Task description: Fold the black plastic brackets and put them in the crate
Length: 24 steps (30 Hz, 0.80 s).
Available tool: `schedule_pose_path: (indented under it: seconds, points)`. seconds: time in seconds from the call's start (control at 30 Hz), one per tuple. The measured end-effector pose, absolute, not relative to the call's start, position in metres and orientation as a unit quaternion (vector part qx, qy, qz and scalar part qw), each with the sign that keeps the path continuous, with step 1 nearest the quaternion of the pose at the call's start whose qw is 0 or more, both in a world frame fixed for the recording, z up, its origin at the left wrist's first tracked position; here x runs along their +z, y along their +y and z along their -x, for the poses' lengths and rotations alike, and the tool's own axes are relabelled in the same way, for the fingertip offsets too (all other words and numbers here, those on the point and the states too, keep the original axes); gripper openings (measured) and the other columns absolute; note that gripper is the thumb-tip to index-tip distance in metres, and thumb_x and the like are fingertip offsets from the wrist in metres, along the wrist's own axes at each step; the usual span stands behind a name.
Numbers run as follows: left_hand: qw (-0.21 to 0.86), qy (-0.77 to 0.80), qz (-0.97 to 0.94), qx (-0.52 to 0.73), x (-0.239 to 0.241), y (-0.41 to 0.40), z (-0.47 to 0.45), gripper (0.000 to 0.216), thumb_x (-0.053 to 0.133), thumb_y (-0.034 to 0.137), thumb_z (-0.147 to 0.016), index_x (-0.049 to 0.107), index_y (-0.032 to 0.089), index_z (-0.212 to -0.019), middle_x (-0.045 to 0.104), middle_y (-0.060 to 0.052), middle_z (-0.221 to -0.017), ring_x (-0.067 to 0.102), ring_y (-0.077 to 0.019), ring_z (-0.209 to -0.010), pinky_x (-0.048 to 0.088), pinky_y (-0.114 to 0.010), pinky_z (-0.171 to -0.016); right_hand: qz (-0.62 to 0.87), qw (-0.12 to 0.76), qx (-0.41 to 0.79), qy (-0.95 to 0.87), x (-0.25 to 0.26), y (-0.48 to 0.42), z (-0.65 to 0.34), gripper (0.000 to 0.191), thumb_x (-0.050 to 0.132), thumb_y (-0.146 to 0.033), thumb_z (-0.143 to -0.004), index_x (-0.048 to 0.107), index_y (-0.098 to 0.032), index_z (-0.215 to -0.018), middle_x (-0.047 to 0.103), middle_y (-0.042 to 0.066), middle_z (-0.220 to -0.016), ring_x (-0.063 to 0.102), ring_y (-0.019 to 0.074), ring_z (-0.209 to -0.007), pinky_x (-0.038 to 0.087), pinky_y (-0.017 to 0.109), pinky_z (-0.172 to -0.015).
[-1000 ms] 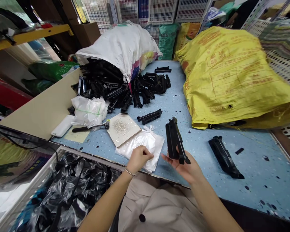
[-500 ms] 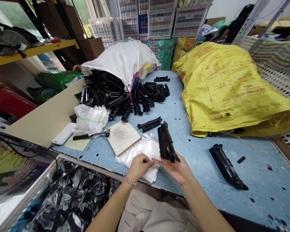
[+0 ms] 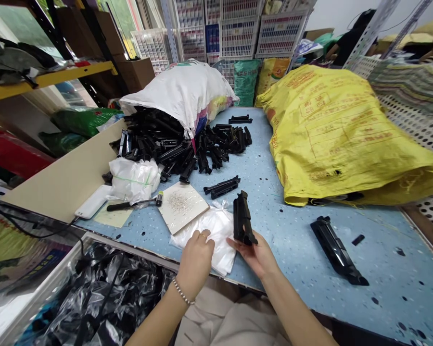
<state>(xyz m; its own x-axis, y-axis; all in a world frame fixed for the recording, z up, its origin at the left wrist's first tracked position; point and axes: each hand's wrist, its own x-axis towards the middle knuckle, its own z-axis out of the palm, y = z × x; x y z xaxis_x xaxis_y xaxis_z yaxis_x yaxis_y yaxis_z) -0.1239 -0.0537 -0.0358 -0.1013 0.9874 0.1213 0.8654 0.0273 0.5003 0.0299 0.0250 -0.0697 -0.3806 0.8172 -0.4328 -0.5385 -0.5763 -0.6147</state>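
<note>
My right hand (image 3: 259,257) grips a long black plastic part (image 3: 242,218), holding it tilted upright above the table. My left hand (image 3: 197,262), with a beaded bracelet at the wrist, is over a white plastic bag (image 3: 223,240); its fingers are curled together, and their tips are hidden. Just beyond that hand, a square cream board (image 3: 182,204) with tiny pale pieces scattered on it rests partly on the bag. A pair of similar black parts (image 3: 222,187) lies behind the board. Another black part (image 3: 339,251) lies to the right, beside a small black piece (image 3: 358,239).
A white sack (image 3: 187,86) spills a heap of black parts (image 3: 173,149) at the back left. The yellow sack (image 3: 346,134) fills the back right. A small hammer (image 3: 133,203), a white device (image 3: 94,202) and a bin (image 3: 97,293) of black plastic are on the left.
My left hand has moved left and away from the right hand, toward the board, its back now turned up. The right hand, still gripping the black part, has shifted slightly left and down.
</note>
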Motion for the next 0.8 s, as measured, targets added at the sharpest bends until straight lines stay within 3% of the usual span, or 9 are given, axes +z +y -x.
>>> schedule_pose_path:
  seconds: [0.07,0.2,0.27,0.37,0.53,0.6,0.7,0.8]
  points:
    - [0.111,0.721,-0.658,0.189,-0.03,-0.053,0.127,0.035,0.042,-0.004,-0.077,0.065,0.016,-0.093,0.062,-0.013,-0.118,0.059,-0.0248,-0.102,0.05,-0.039,-0.086,0.374,0.429,0.796,-0.207,-0.068,0.024,-0.033,0.026,0.084,-0.035,-0.058,0.068,-0.019,-0.07,0.063,-0.003,-0.069,0.055,0.0134,-0.064,0.055,0.037,-0.077]
    - [0.194,0.709,-0.622,0.269,-0.033,-0.042,0.13,0.054,0.041,-0.003,-0.071,0.06,0.017,-0.117,0.056,-0.009,-0.126,0.06,-0.0196,-0.104,0.051,-0.032,-0.089,0.366,0.421,0.801,-0.219,-0.054,0.012,-0.059,0.019,0.079,-0.034,-0.068,0.07,-0.019,-0.075,0.067,-0.001,-0.073,0.059,0.0149,-0.069,0.055,0.035,-0.08]
    - [0.234,0.69,-0.615,0.302,-0.038,-0.037,0.13,0.057,0.042,-0.002,-0.07,0.058,0.017,-0.12,0.054,-0.009,-0.128,0.06,-0.0191,-0.103,0.051,-0.032,-0.09,0.338,0.368,0.848,-0.177,-0.047,-0.001,-0.076,0.019,0.076,-0.034,-0.073,0.072,-0.018,-0.082,0.068,0.002,-0.073,0.061,0.0152,-0.067,0.057,0.032,-0.069]
    - [0.266,0.66,-0.624,0.322,-0.043,-0.035,0.132,0.059,0.043,-0.002,-0.069,0.056,0.017,-0.124,0.05,-0.011,-0.132,0.061,-0.0189,-0.102,0.052,-0.032,-0.088,0.273,0.221,0.933,-0.075,-0.045,-0.025,-0.09,0.029,0.073,-0.033,-0.076,0.071,-0.013,-0.098,0.071,0.006,-0.081,0.064,0.0137,-0.067,0.052,0.018,-0.048]
    - [0.259,0.665,-0.614,0.338,-0.04,-0.046,0.141,0.064,0.043,0.001,-0.076,0.043,0.021,-0.136,0.042,-0.013,-0.141,0.062,-0.0113,-0.077,0.055,-0.031,-0.08,0.191,0.123,0.972,0.061,-0.067,-0.042,-0.077,0.026,0.073,-0.029,-0.078,0.068,-0.01,-0.095,0.07,0.005,-0.08,0.062,0.0056,-0.065,0.05,0.005,-0.052]
    - [0.251,0.66,-0.629,0.325,-0.032,-0.055,0.14,0.067,0.04,0.001,-0.077,0.038,0.023,-0.141,0.04,-0.013,-0.144,0.062,-0.0116,-0.079,0.055,-0.032,-0.082,0.187,0.109,0.974,0.063,-0.075,-0.039,-0.068,0.029,0.074,-0.031,-0.077,0.068,-0.009,-0.096,0.07,0.005,-0.076,0.061,0.0048,-0.062,0.049,0.004,-0.052]
    - [0.267,0.599,-0.692,0.301,-0.018,-0.073,0.122,0.072,0.038,-0.001,-0.078,0.032,0.025,-0.145,0.04,-0.011,-0.145,0.06,-0.0176,-0.107,0.052,-0.034,-0.094,0.212,0.168,0.963,0.02,-0.081,-0.029,-0.058,0.026,0.079,-0.027,-0.072,0.069,-0.011,-0.09,0.072,0.005,-0.076,0.064,0.0065,-0.063,0.051,0.005,-0.053]
    - [0.3,0.504,-0.755,0.294,-0.005,-0.092,0.089,0.075,0.039,-0.001,-0.078,0.026,0.026,-0.148,0.04,-0.008,-0.146,0.045,-0.0196,-0.13,0.044,-0.034,-0.107,0.25,0.302,0.919,-0.045,-0.079,-0.018,-0.049,0.016,0.083,-0.013,-0.064,0.069,-0.015,-0.073,0.072,0.0,-0.07,0.066,0.0078,-0.062,0.055,0.009,-0.059]
